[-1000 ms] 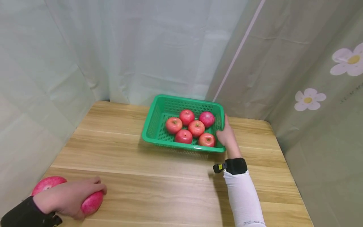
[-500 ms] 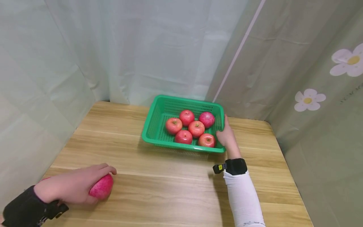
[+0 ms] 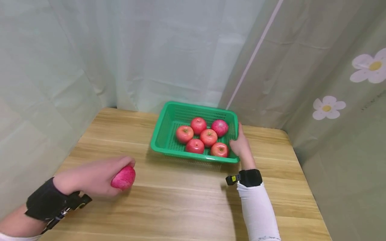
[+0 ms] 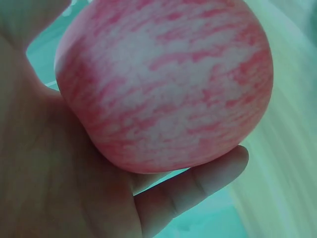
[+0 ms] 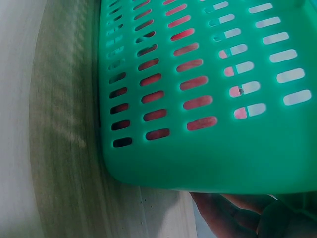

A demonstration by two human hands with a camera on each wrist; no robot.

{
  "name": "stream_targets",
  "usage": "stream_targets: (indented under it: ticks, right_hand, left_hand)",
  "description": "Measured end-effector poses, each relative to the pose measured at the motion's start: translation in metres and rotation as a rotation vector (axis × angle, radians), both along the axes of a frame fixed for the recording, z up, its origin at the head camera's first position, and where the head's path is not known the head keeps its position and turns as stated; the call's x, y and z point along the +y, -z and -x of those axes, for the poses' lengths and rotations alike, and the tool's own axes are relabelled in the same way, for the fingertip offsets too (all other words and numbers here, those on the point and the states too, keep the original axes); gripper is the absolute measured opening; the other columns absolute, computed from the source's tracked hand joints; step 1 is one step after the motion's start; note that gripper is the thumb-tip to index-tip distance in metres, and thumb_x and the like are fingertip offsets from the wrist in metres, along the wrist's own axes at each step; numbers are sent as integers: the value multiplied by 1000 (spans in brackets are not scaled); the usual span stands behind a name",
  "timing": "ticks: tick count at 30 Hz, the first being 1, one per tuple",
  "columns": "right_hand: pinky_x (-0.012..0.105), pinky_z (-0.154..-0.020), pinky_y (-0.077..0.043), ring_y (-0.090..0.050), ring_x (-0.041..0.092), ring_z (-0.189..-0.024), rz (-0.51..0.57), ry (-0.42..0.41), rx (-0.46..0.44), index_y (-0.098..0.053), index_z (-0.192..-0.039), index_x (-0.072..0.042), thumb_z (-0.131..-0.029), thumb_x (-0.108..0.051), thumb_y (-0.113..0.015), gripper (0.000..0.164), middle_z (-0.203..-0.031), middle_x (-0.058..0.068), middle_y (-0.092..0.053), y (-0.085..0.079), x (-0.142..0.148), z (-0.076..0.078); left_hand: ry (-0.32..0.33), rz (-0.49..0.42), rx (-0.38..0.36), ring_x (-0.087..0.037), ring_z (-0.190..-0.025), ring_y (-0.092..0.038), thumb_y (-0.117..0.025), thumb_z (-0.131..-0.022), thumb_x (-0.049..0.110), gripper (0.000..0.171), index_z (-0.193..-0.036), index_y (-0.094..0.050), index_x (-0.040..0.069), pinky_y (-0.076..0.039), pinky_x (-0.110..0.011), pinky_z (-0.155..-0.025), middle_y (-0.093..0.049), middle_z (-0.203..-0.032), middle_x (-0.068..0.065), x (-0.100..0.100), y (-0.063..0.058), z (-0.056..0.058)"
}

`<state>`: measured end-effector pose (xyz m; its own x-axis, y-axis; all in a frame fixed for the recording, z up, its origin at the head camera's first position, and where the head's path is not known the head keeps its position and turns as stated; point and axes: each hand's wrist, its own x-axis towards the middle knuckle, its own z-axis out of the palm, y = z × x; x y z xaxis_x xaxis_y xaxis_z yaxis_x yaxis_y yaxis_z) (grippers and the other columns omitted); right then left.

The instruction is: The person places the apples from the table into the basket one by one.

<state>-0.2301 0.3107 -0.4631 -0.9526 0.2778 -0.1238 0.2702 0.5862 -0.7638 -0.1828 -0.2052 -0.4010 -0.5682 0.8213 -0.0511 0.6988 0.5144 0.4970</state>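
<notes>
My left hand [image 3: 94,175] grips a pinkish-red apple [image 3: 124,178] over the left part of the table. In the left wrist view, this streaked apple [image 4: 168,84] fills the palm, with one finger [image 4: 198,183] lying along its underside. My right hand [image 3: 240,144] holds the right end of a green plastic basket [image 3: 156,134], thumb inside the rim and fingers outside. Several red apples [image 3: 208,137] lie in the basket, mostly toward its right side. The right wrist view shows the slotted basket wall [image 5: 223,163] close up, with fingers [image 5: 233,213] at its lower edge.
The wooden table [image 3: 181,207] carries the basket near its back edge. Pale curtains [image 3: 181,57] hang behind and at both sides, the right one printed with white flowers [image 3: 328,107].
My left hand has carried its apple forward and to the right. A second apple that lay by the left wrist is now out of sight. My right hand and the basket have stayed put.
</notes>
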Motion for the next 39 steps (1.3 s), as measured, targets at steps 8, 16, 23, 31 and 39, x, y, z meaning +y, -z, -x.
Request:
stream_targets:
  ticks: [8,16,23,31,39]
  right_hand:
    - [66,-108,-44,-43,50,-143,-5,-3,-8,3,-174,-21,-99,-6,-55,97,-167,30,-32,2,0,1]
    - [65,-105,-46,-45,50,-140,-16,-9,-4,5,-174,-20,-96,-4,-55,99,-165,33,-34,-1,1,3]
    - [64,-105,-46,-45,50,-140,-16,-9,-4,3,-174,-20,-97,-5,-55,98,-166,32,-33,-2,0,1]
    - [64,-107,-46,-46,51,-141,-29,-11,-9,5,-174,-19,-96,-5,-56,99,-163,35,-36,-1,0,2]
    - [65,-110,-43,-43,50,-143,-13,-6,-9,3,-174,-20,-97,-4,-56,99,-165,33,-35,-1,1,3]
  left_hand:
    - [36,-31,-39,-5,-91,-61,-90,-79,19,60,-127,-53,16,-57,-29,-78,-60,-105,10,27,-17,16]
    - [78,-56,-66,-8,-96,-64,-88,-88,26,55,-131,-56,16,-59,-31,-81,-64,-110,10,57,-38,40]
    - [122,-72,-73,-12,-102,-63,-89,-85,22,54,-129,-57,17,-60,-32,-83,-63,-114,8,80,-46,62]
    - [90,-50,-25,-17,-107,-63,-88,-86,27,58,-136,-59,16,-59,-33,-86,-57,-126,-1,99,-55,84]
    - [19,-73,30,-21,-105,-65,-84,-88,25,63,-144,-59,14,-59,-38,-88,-49,-130,-9,115,-47,103]
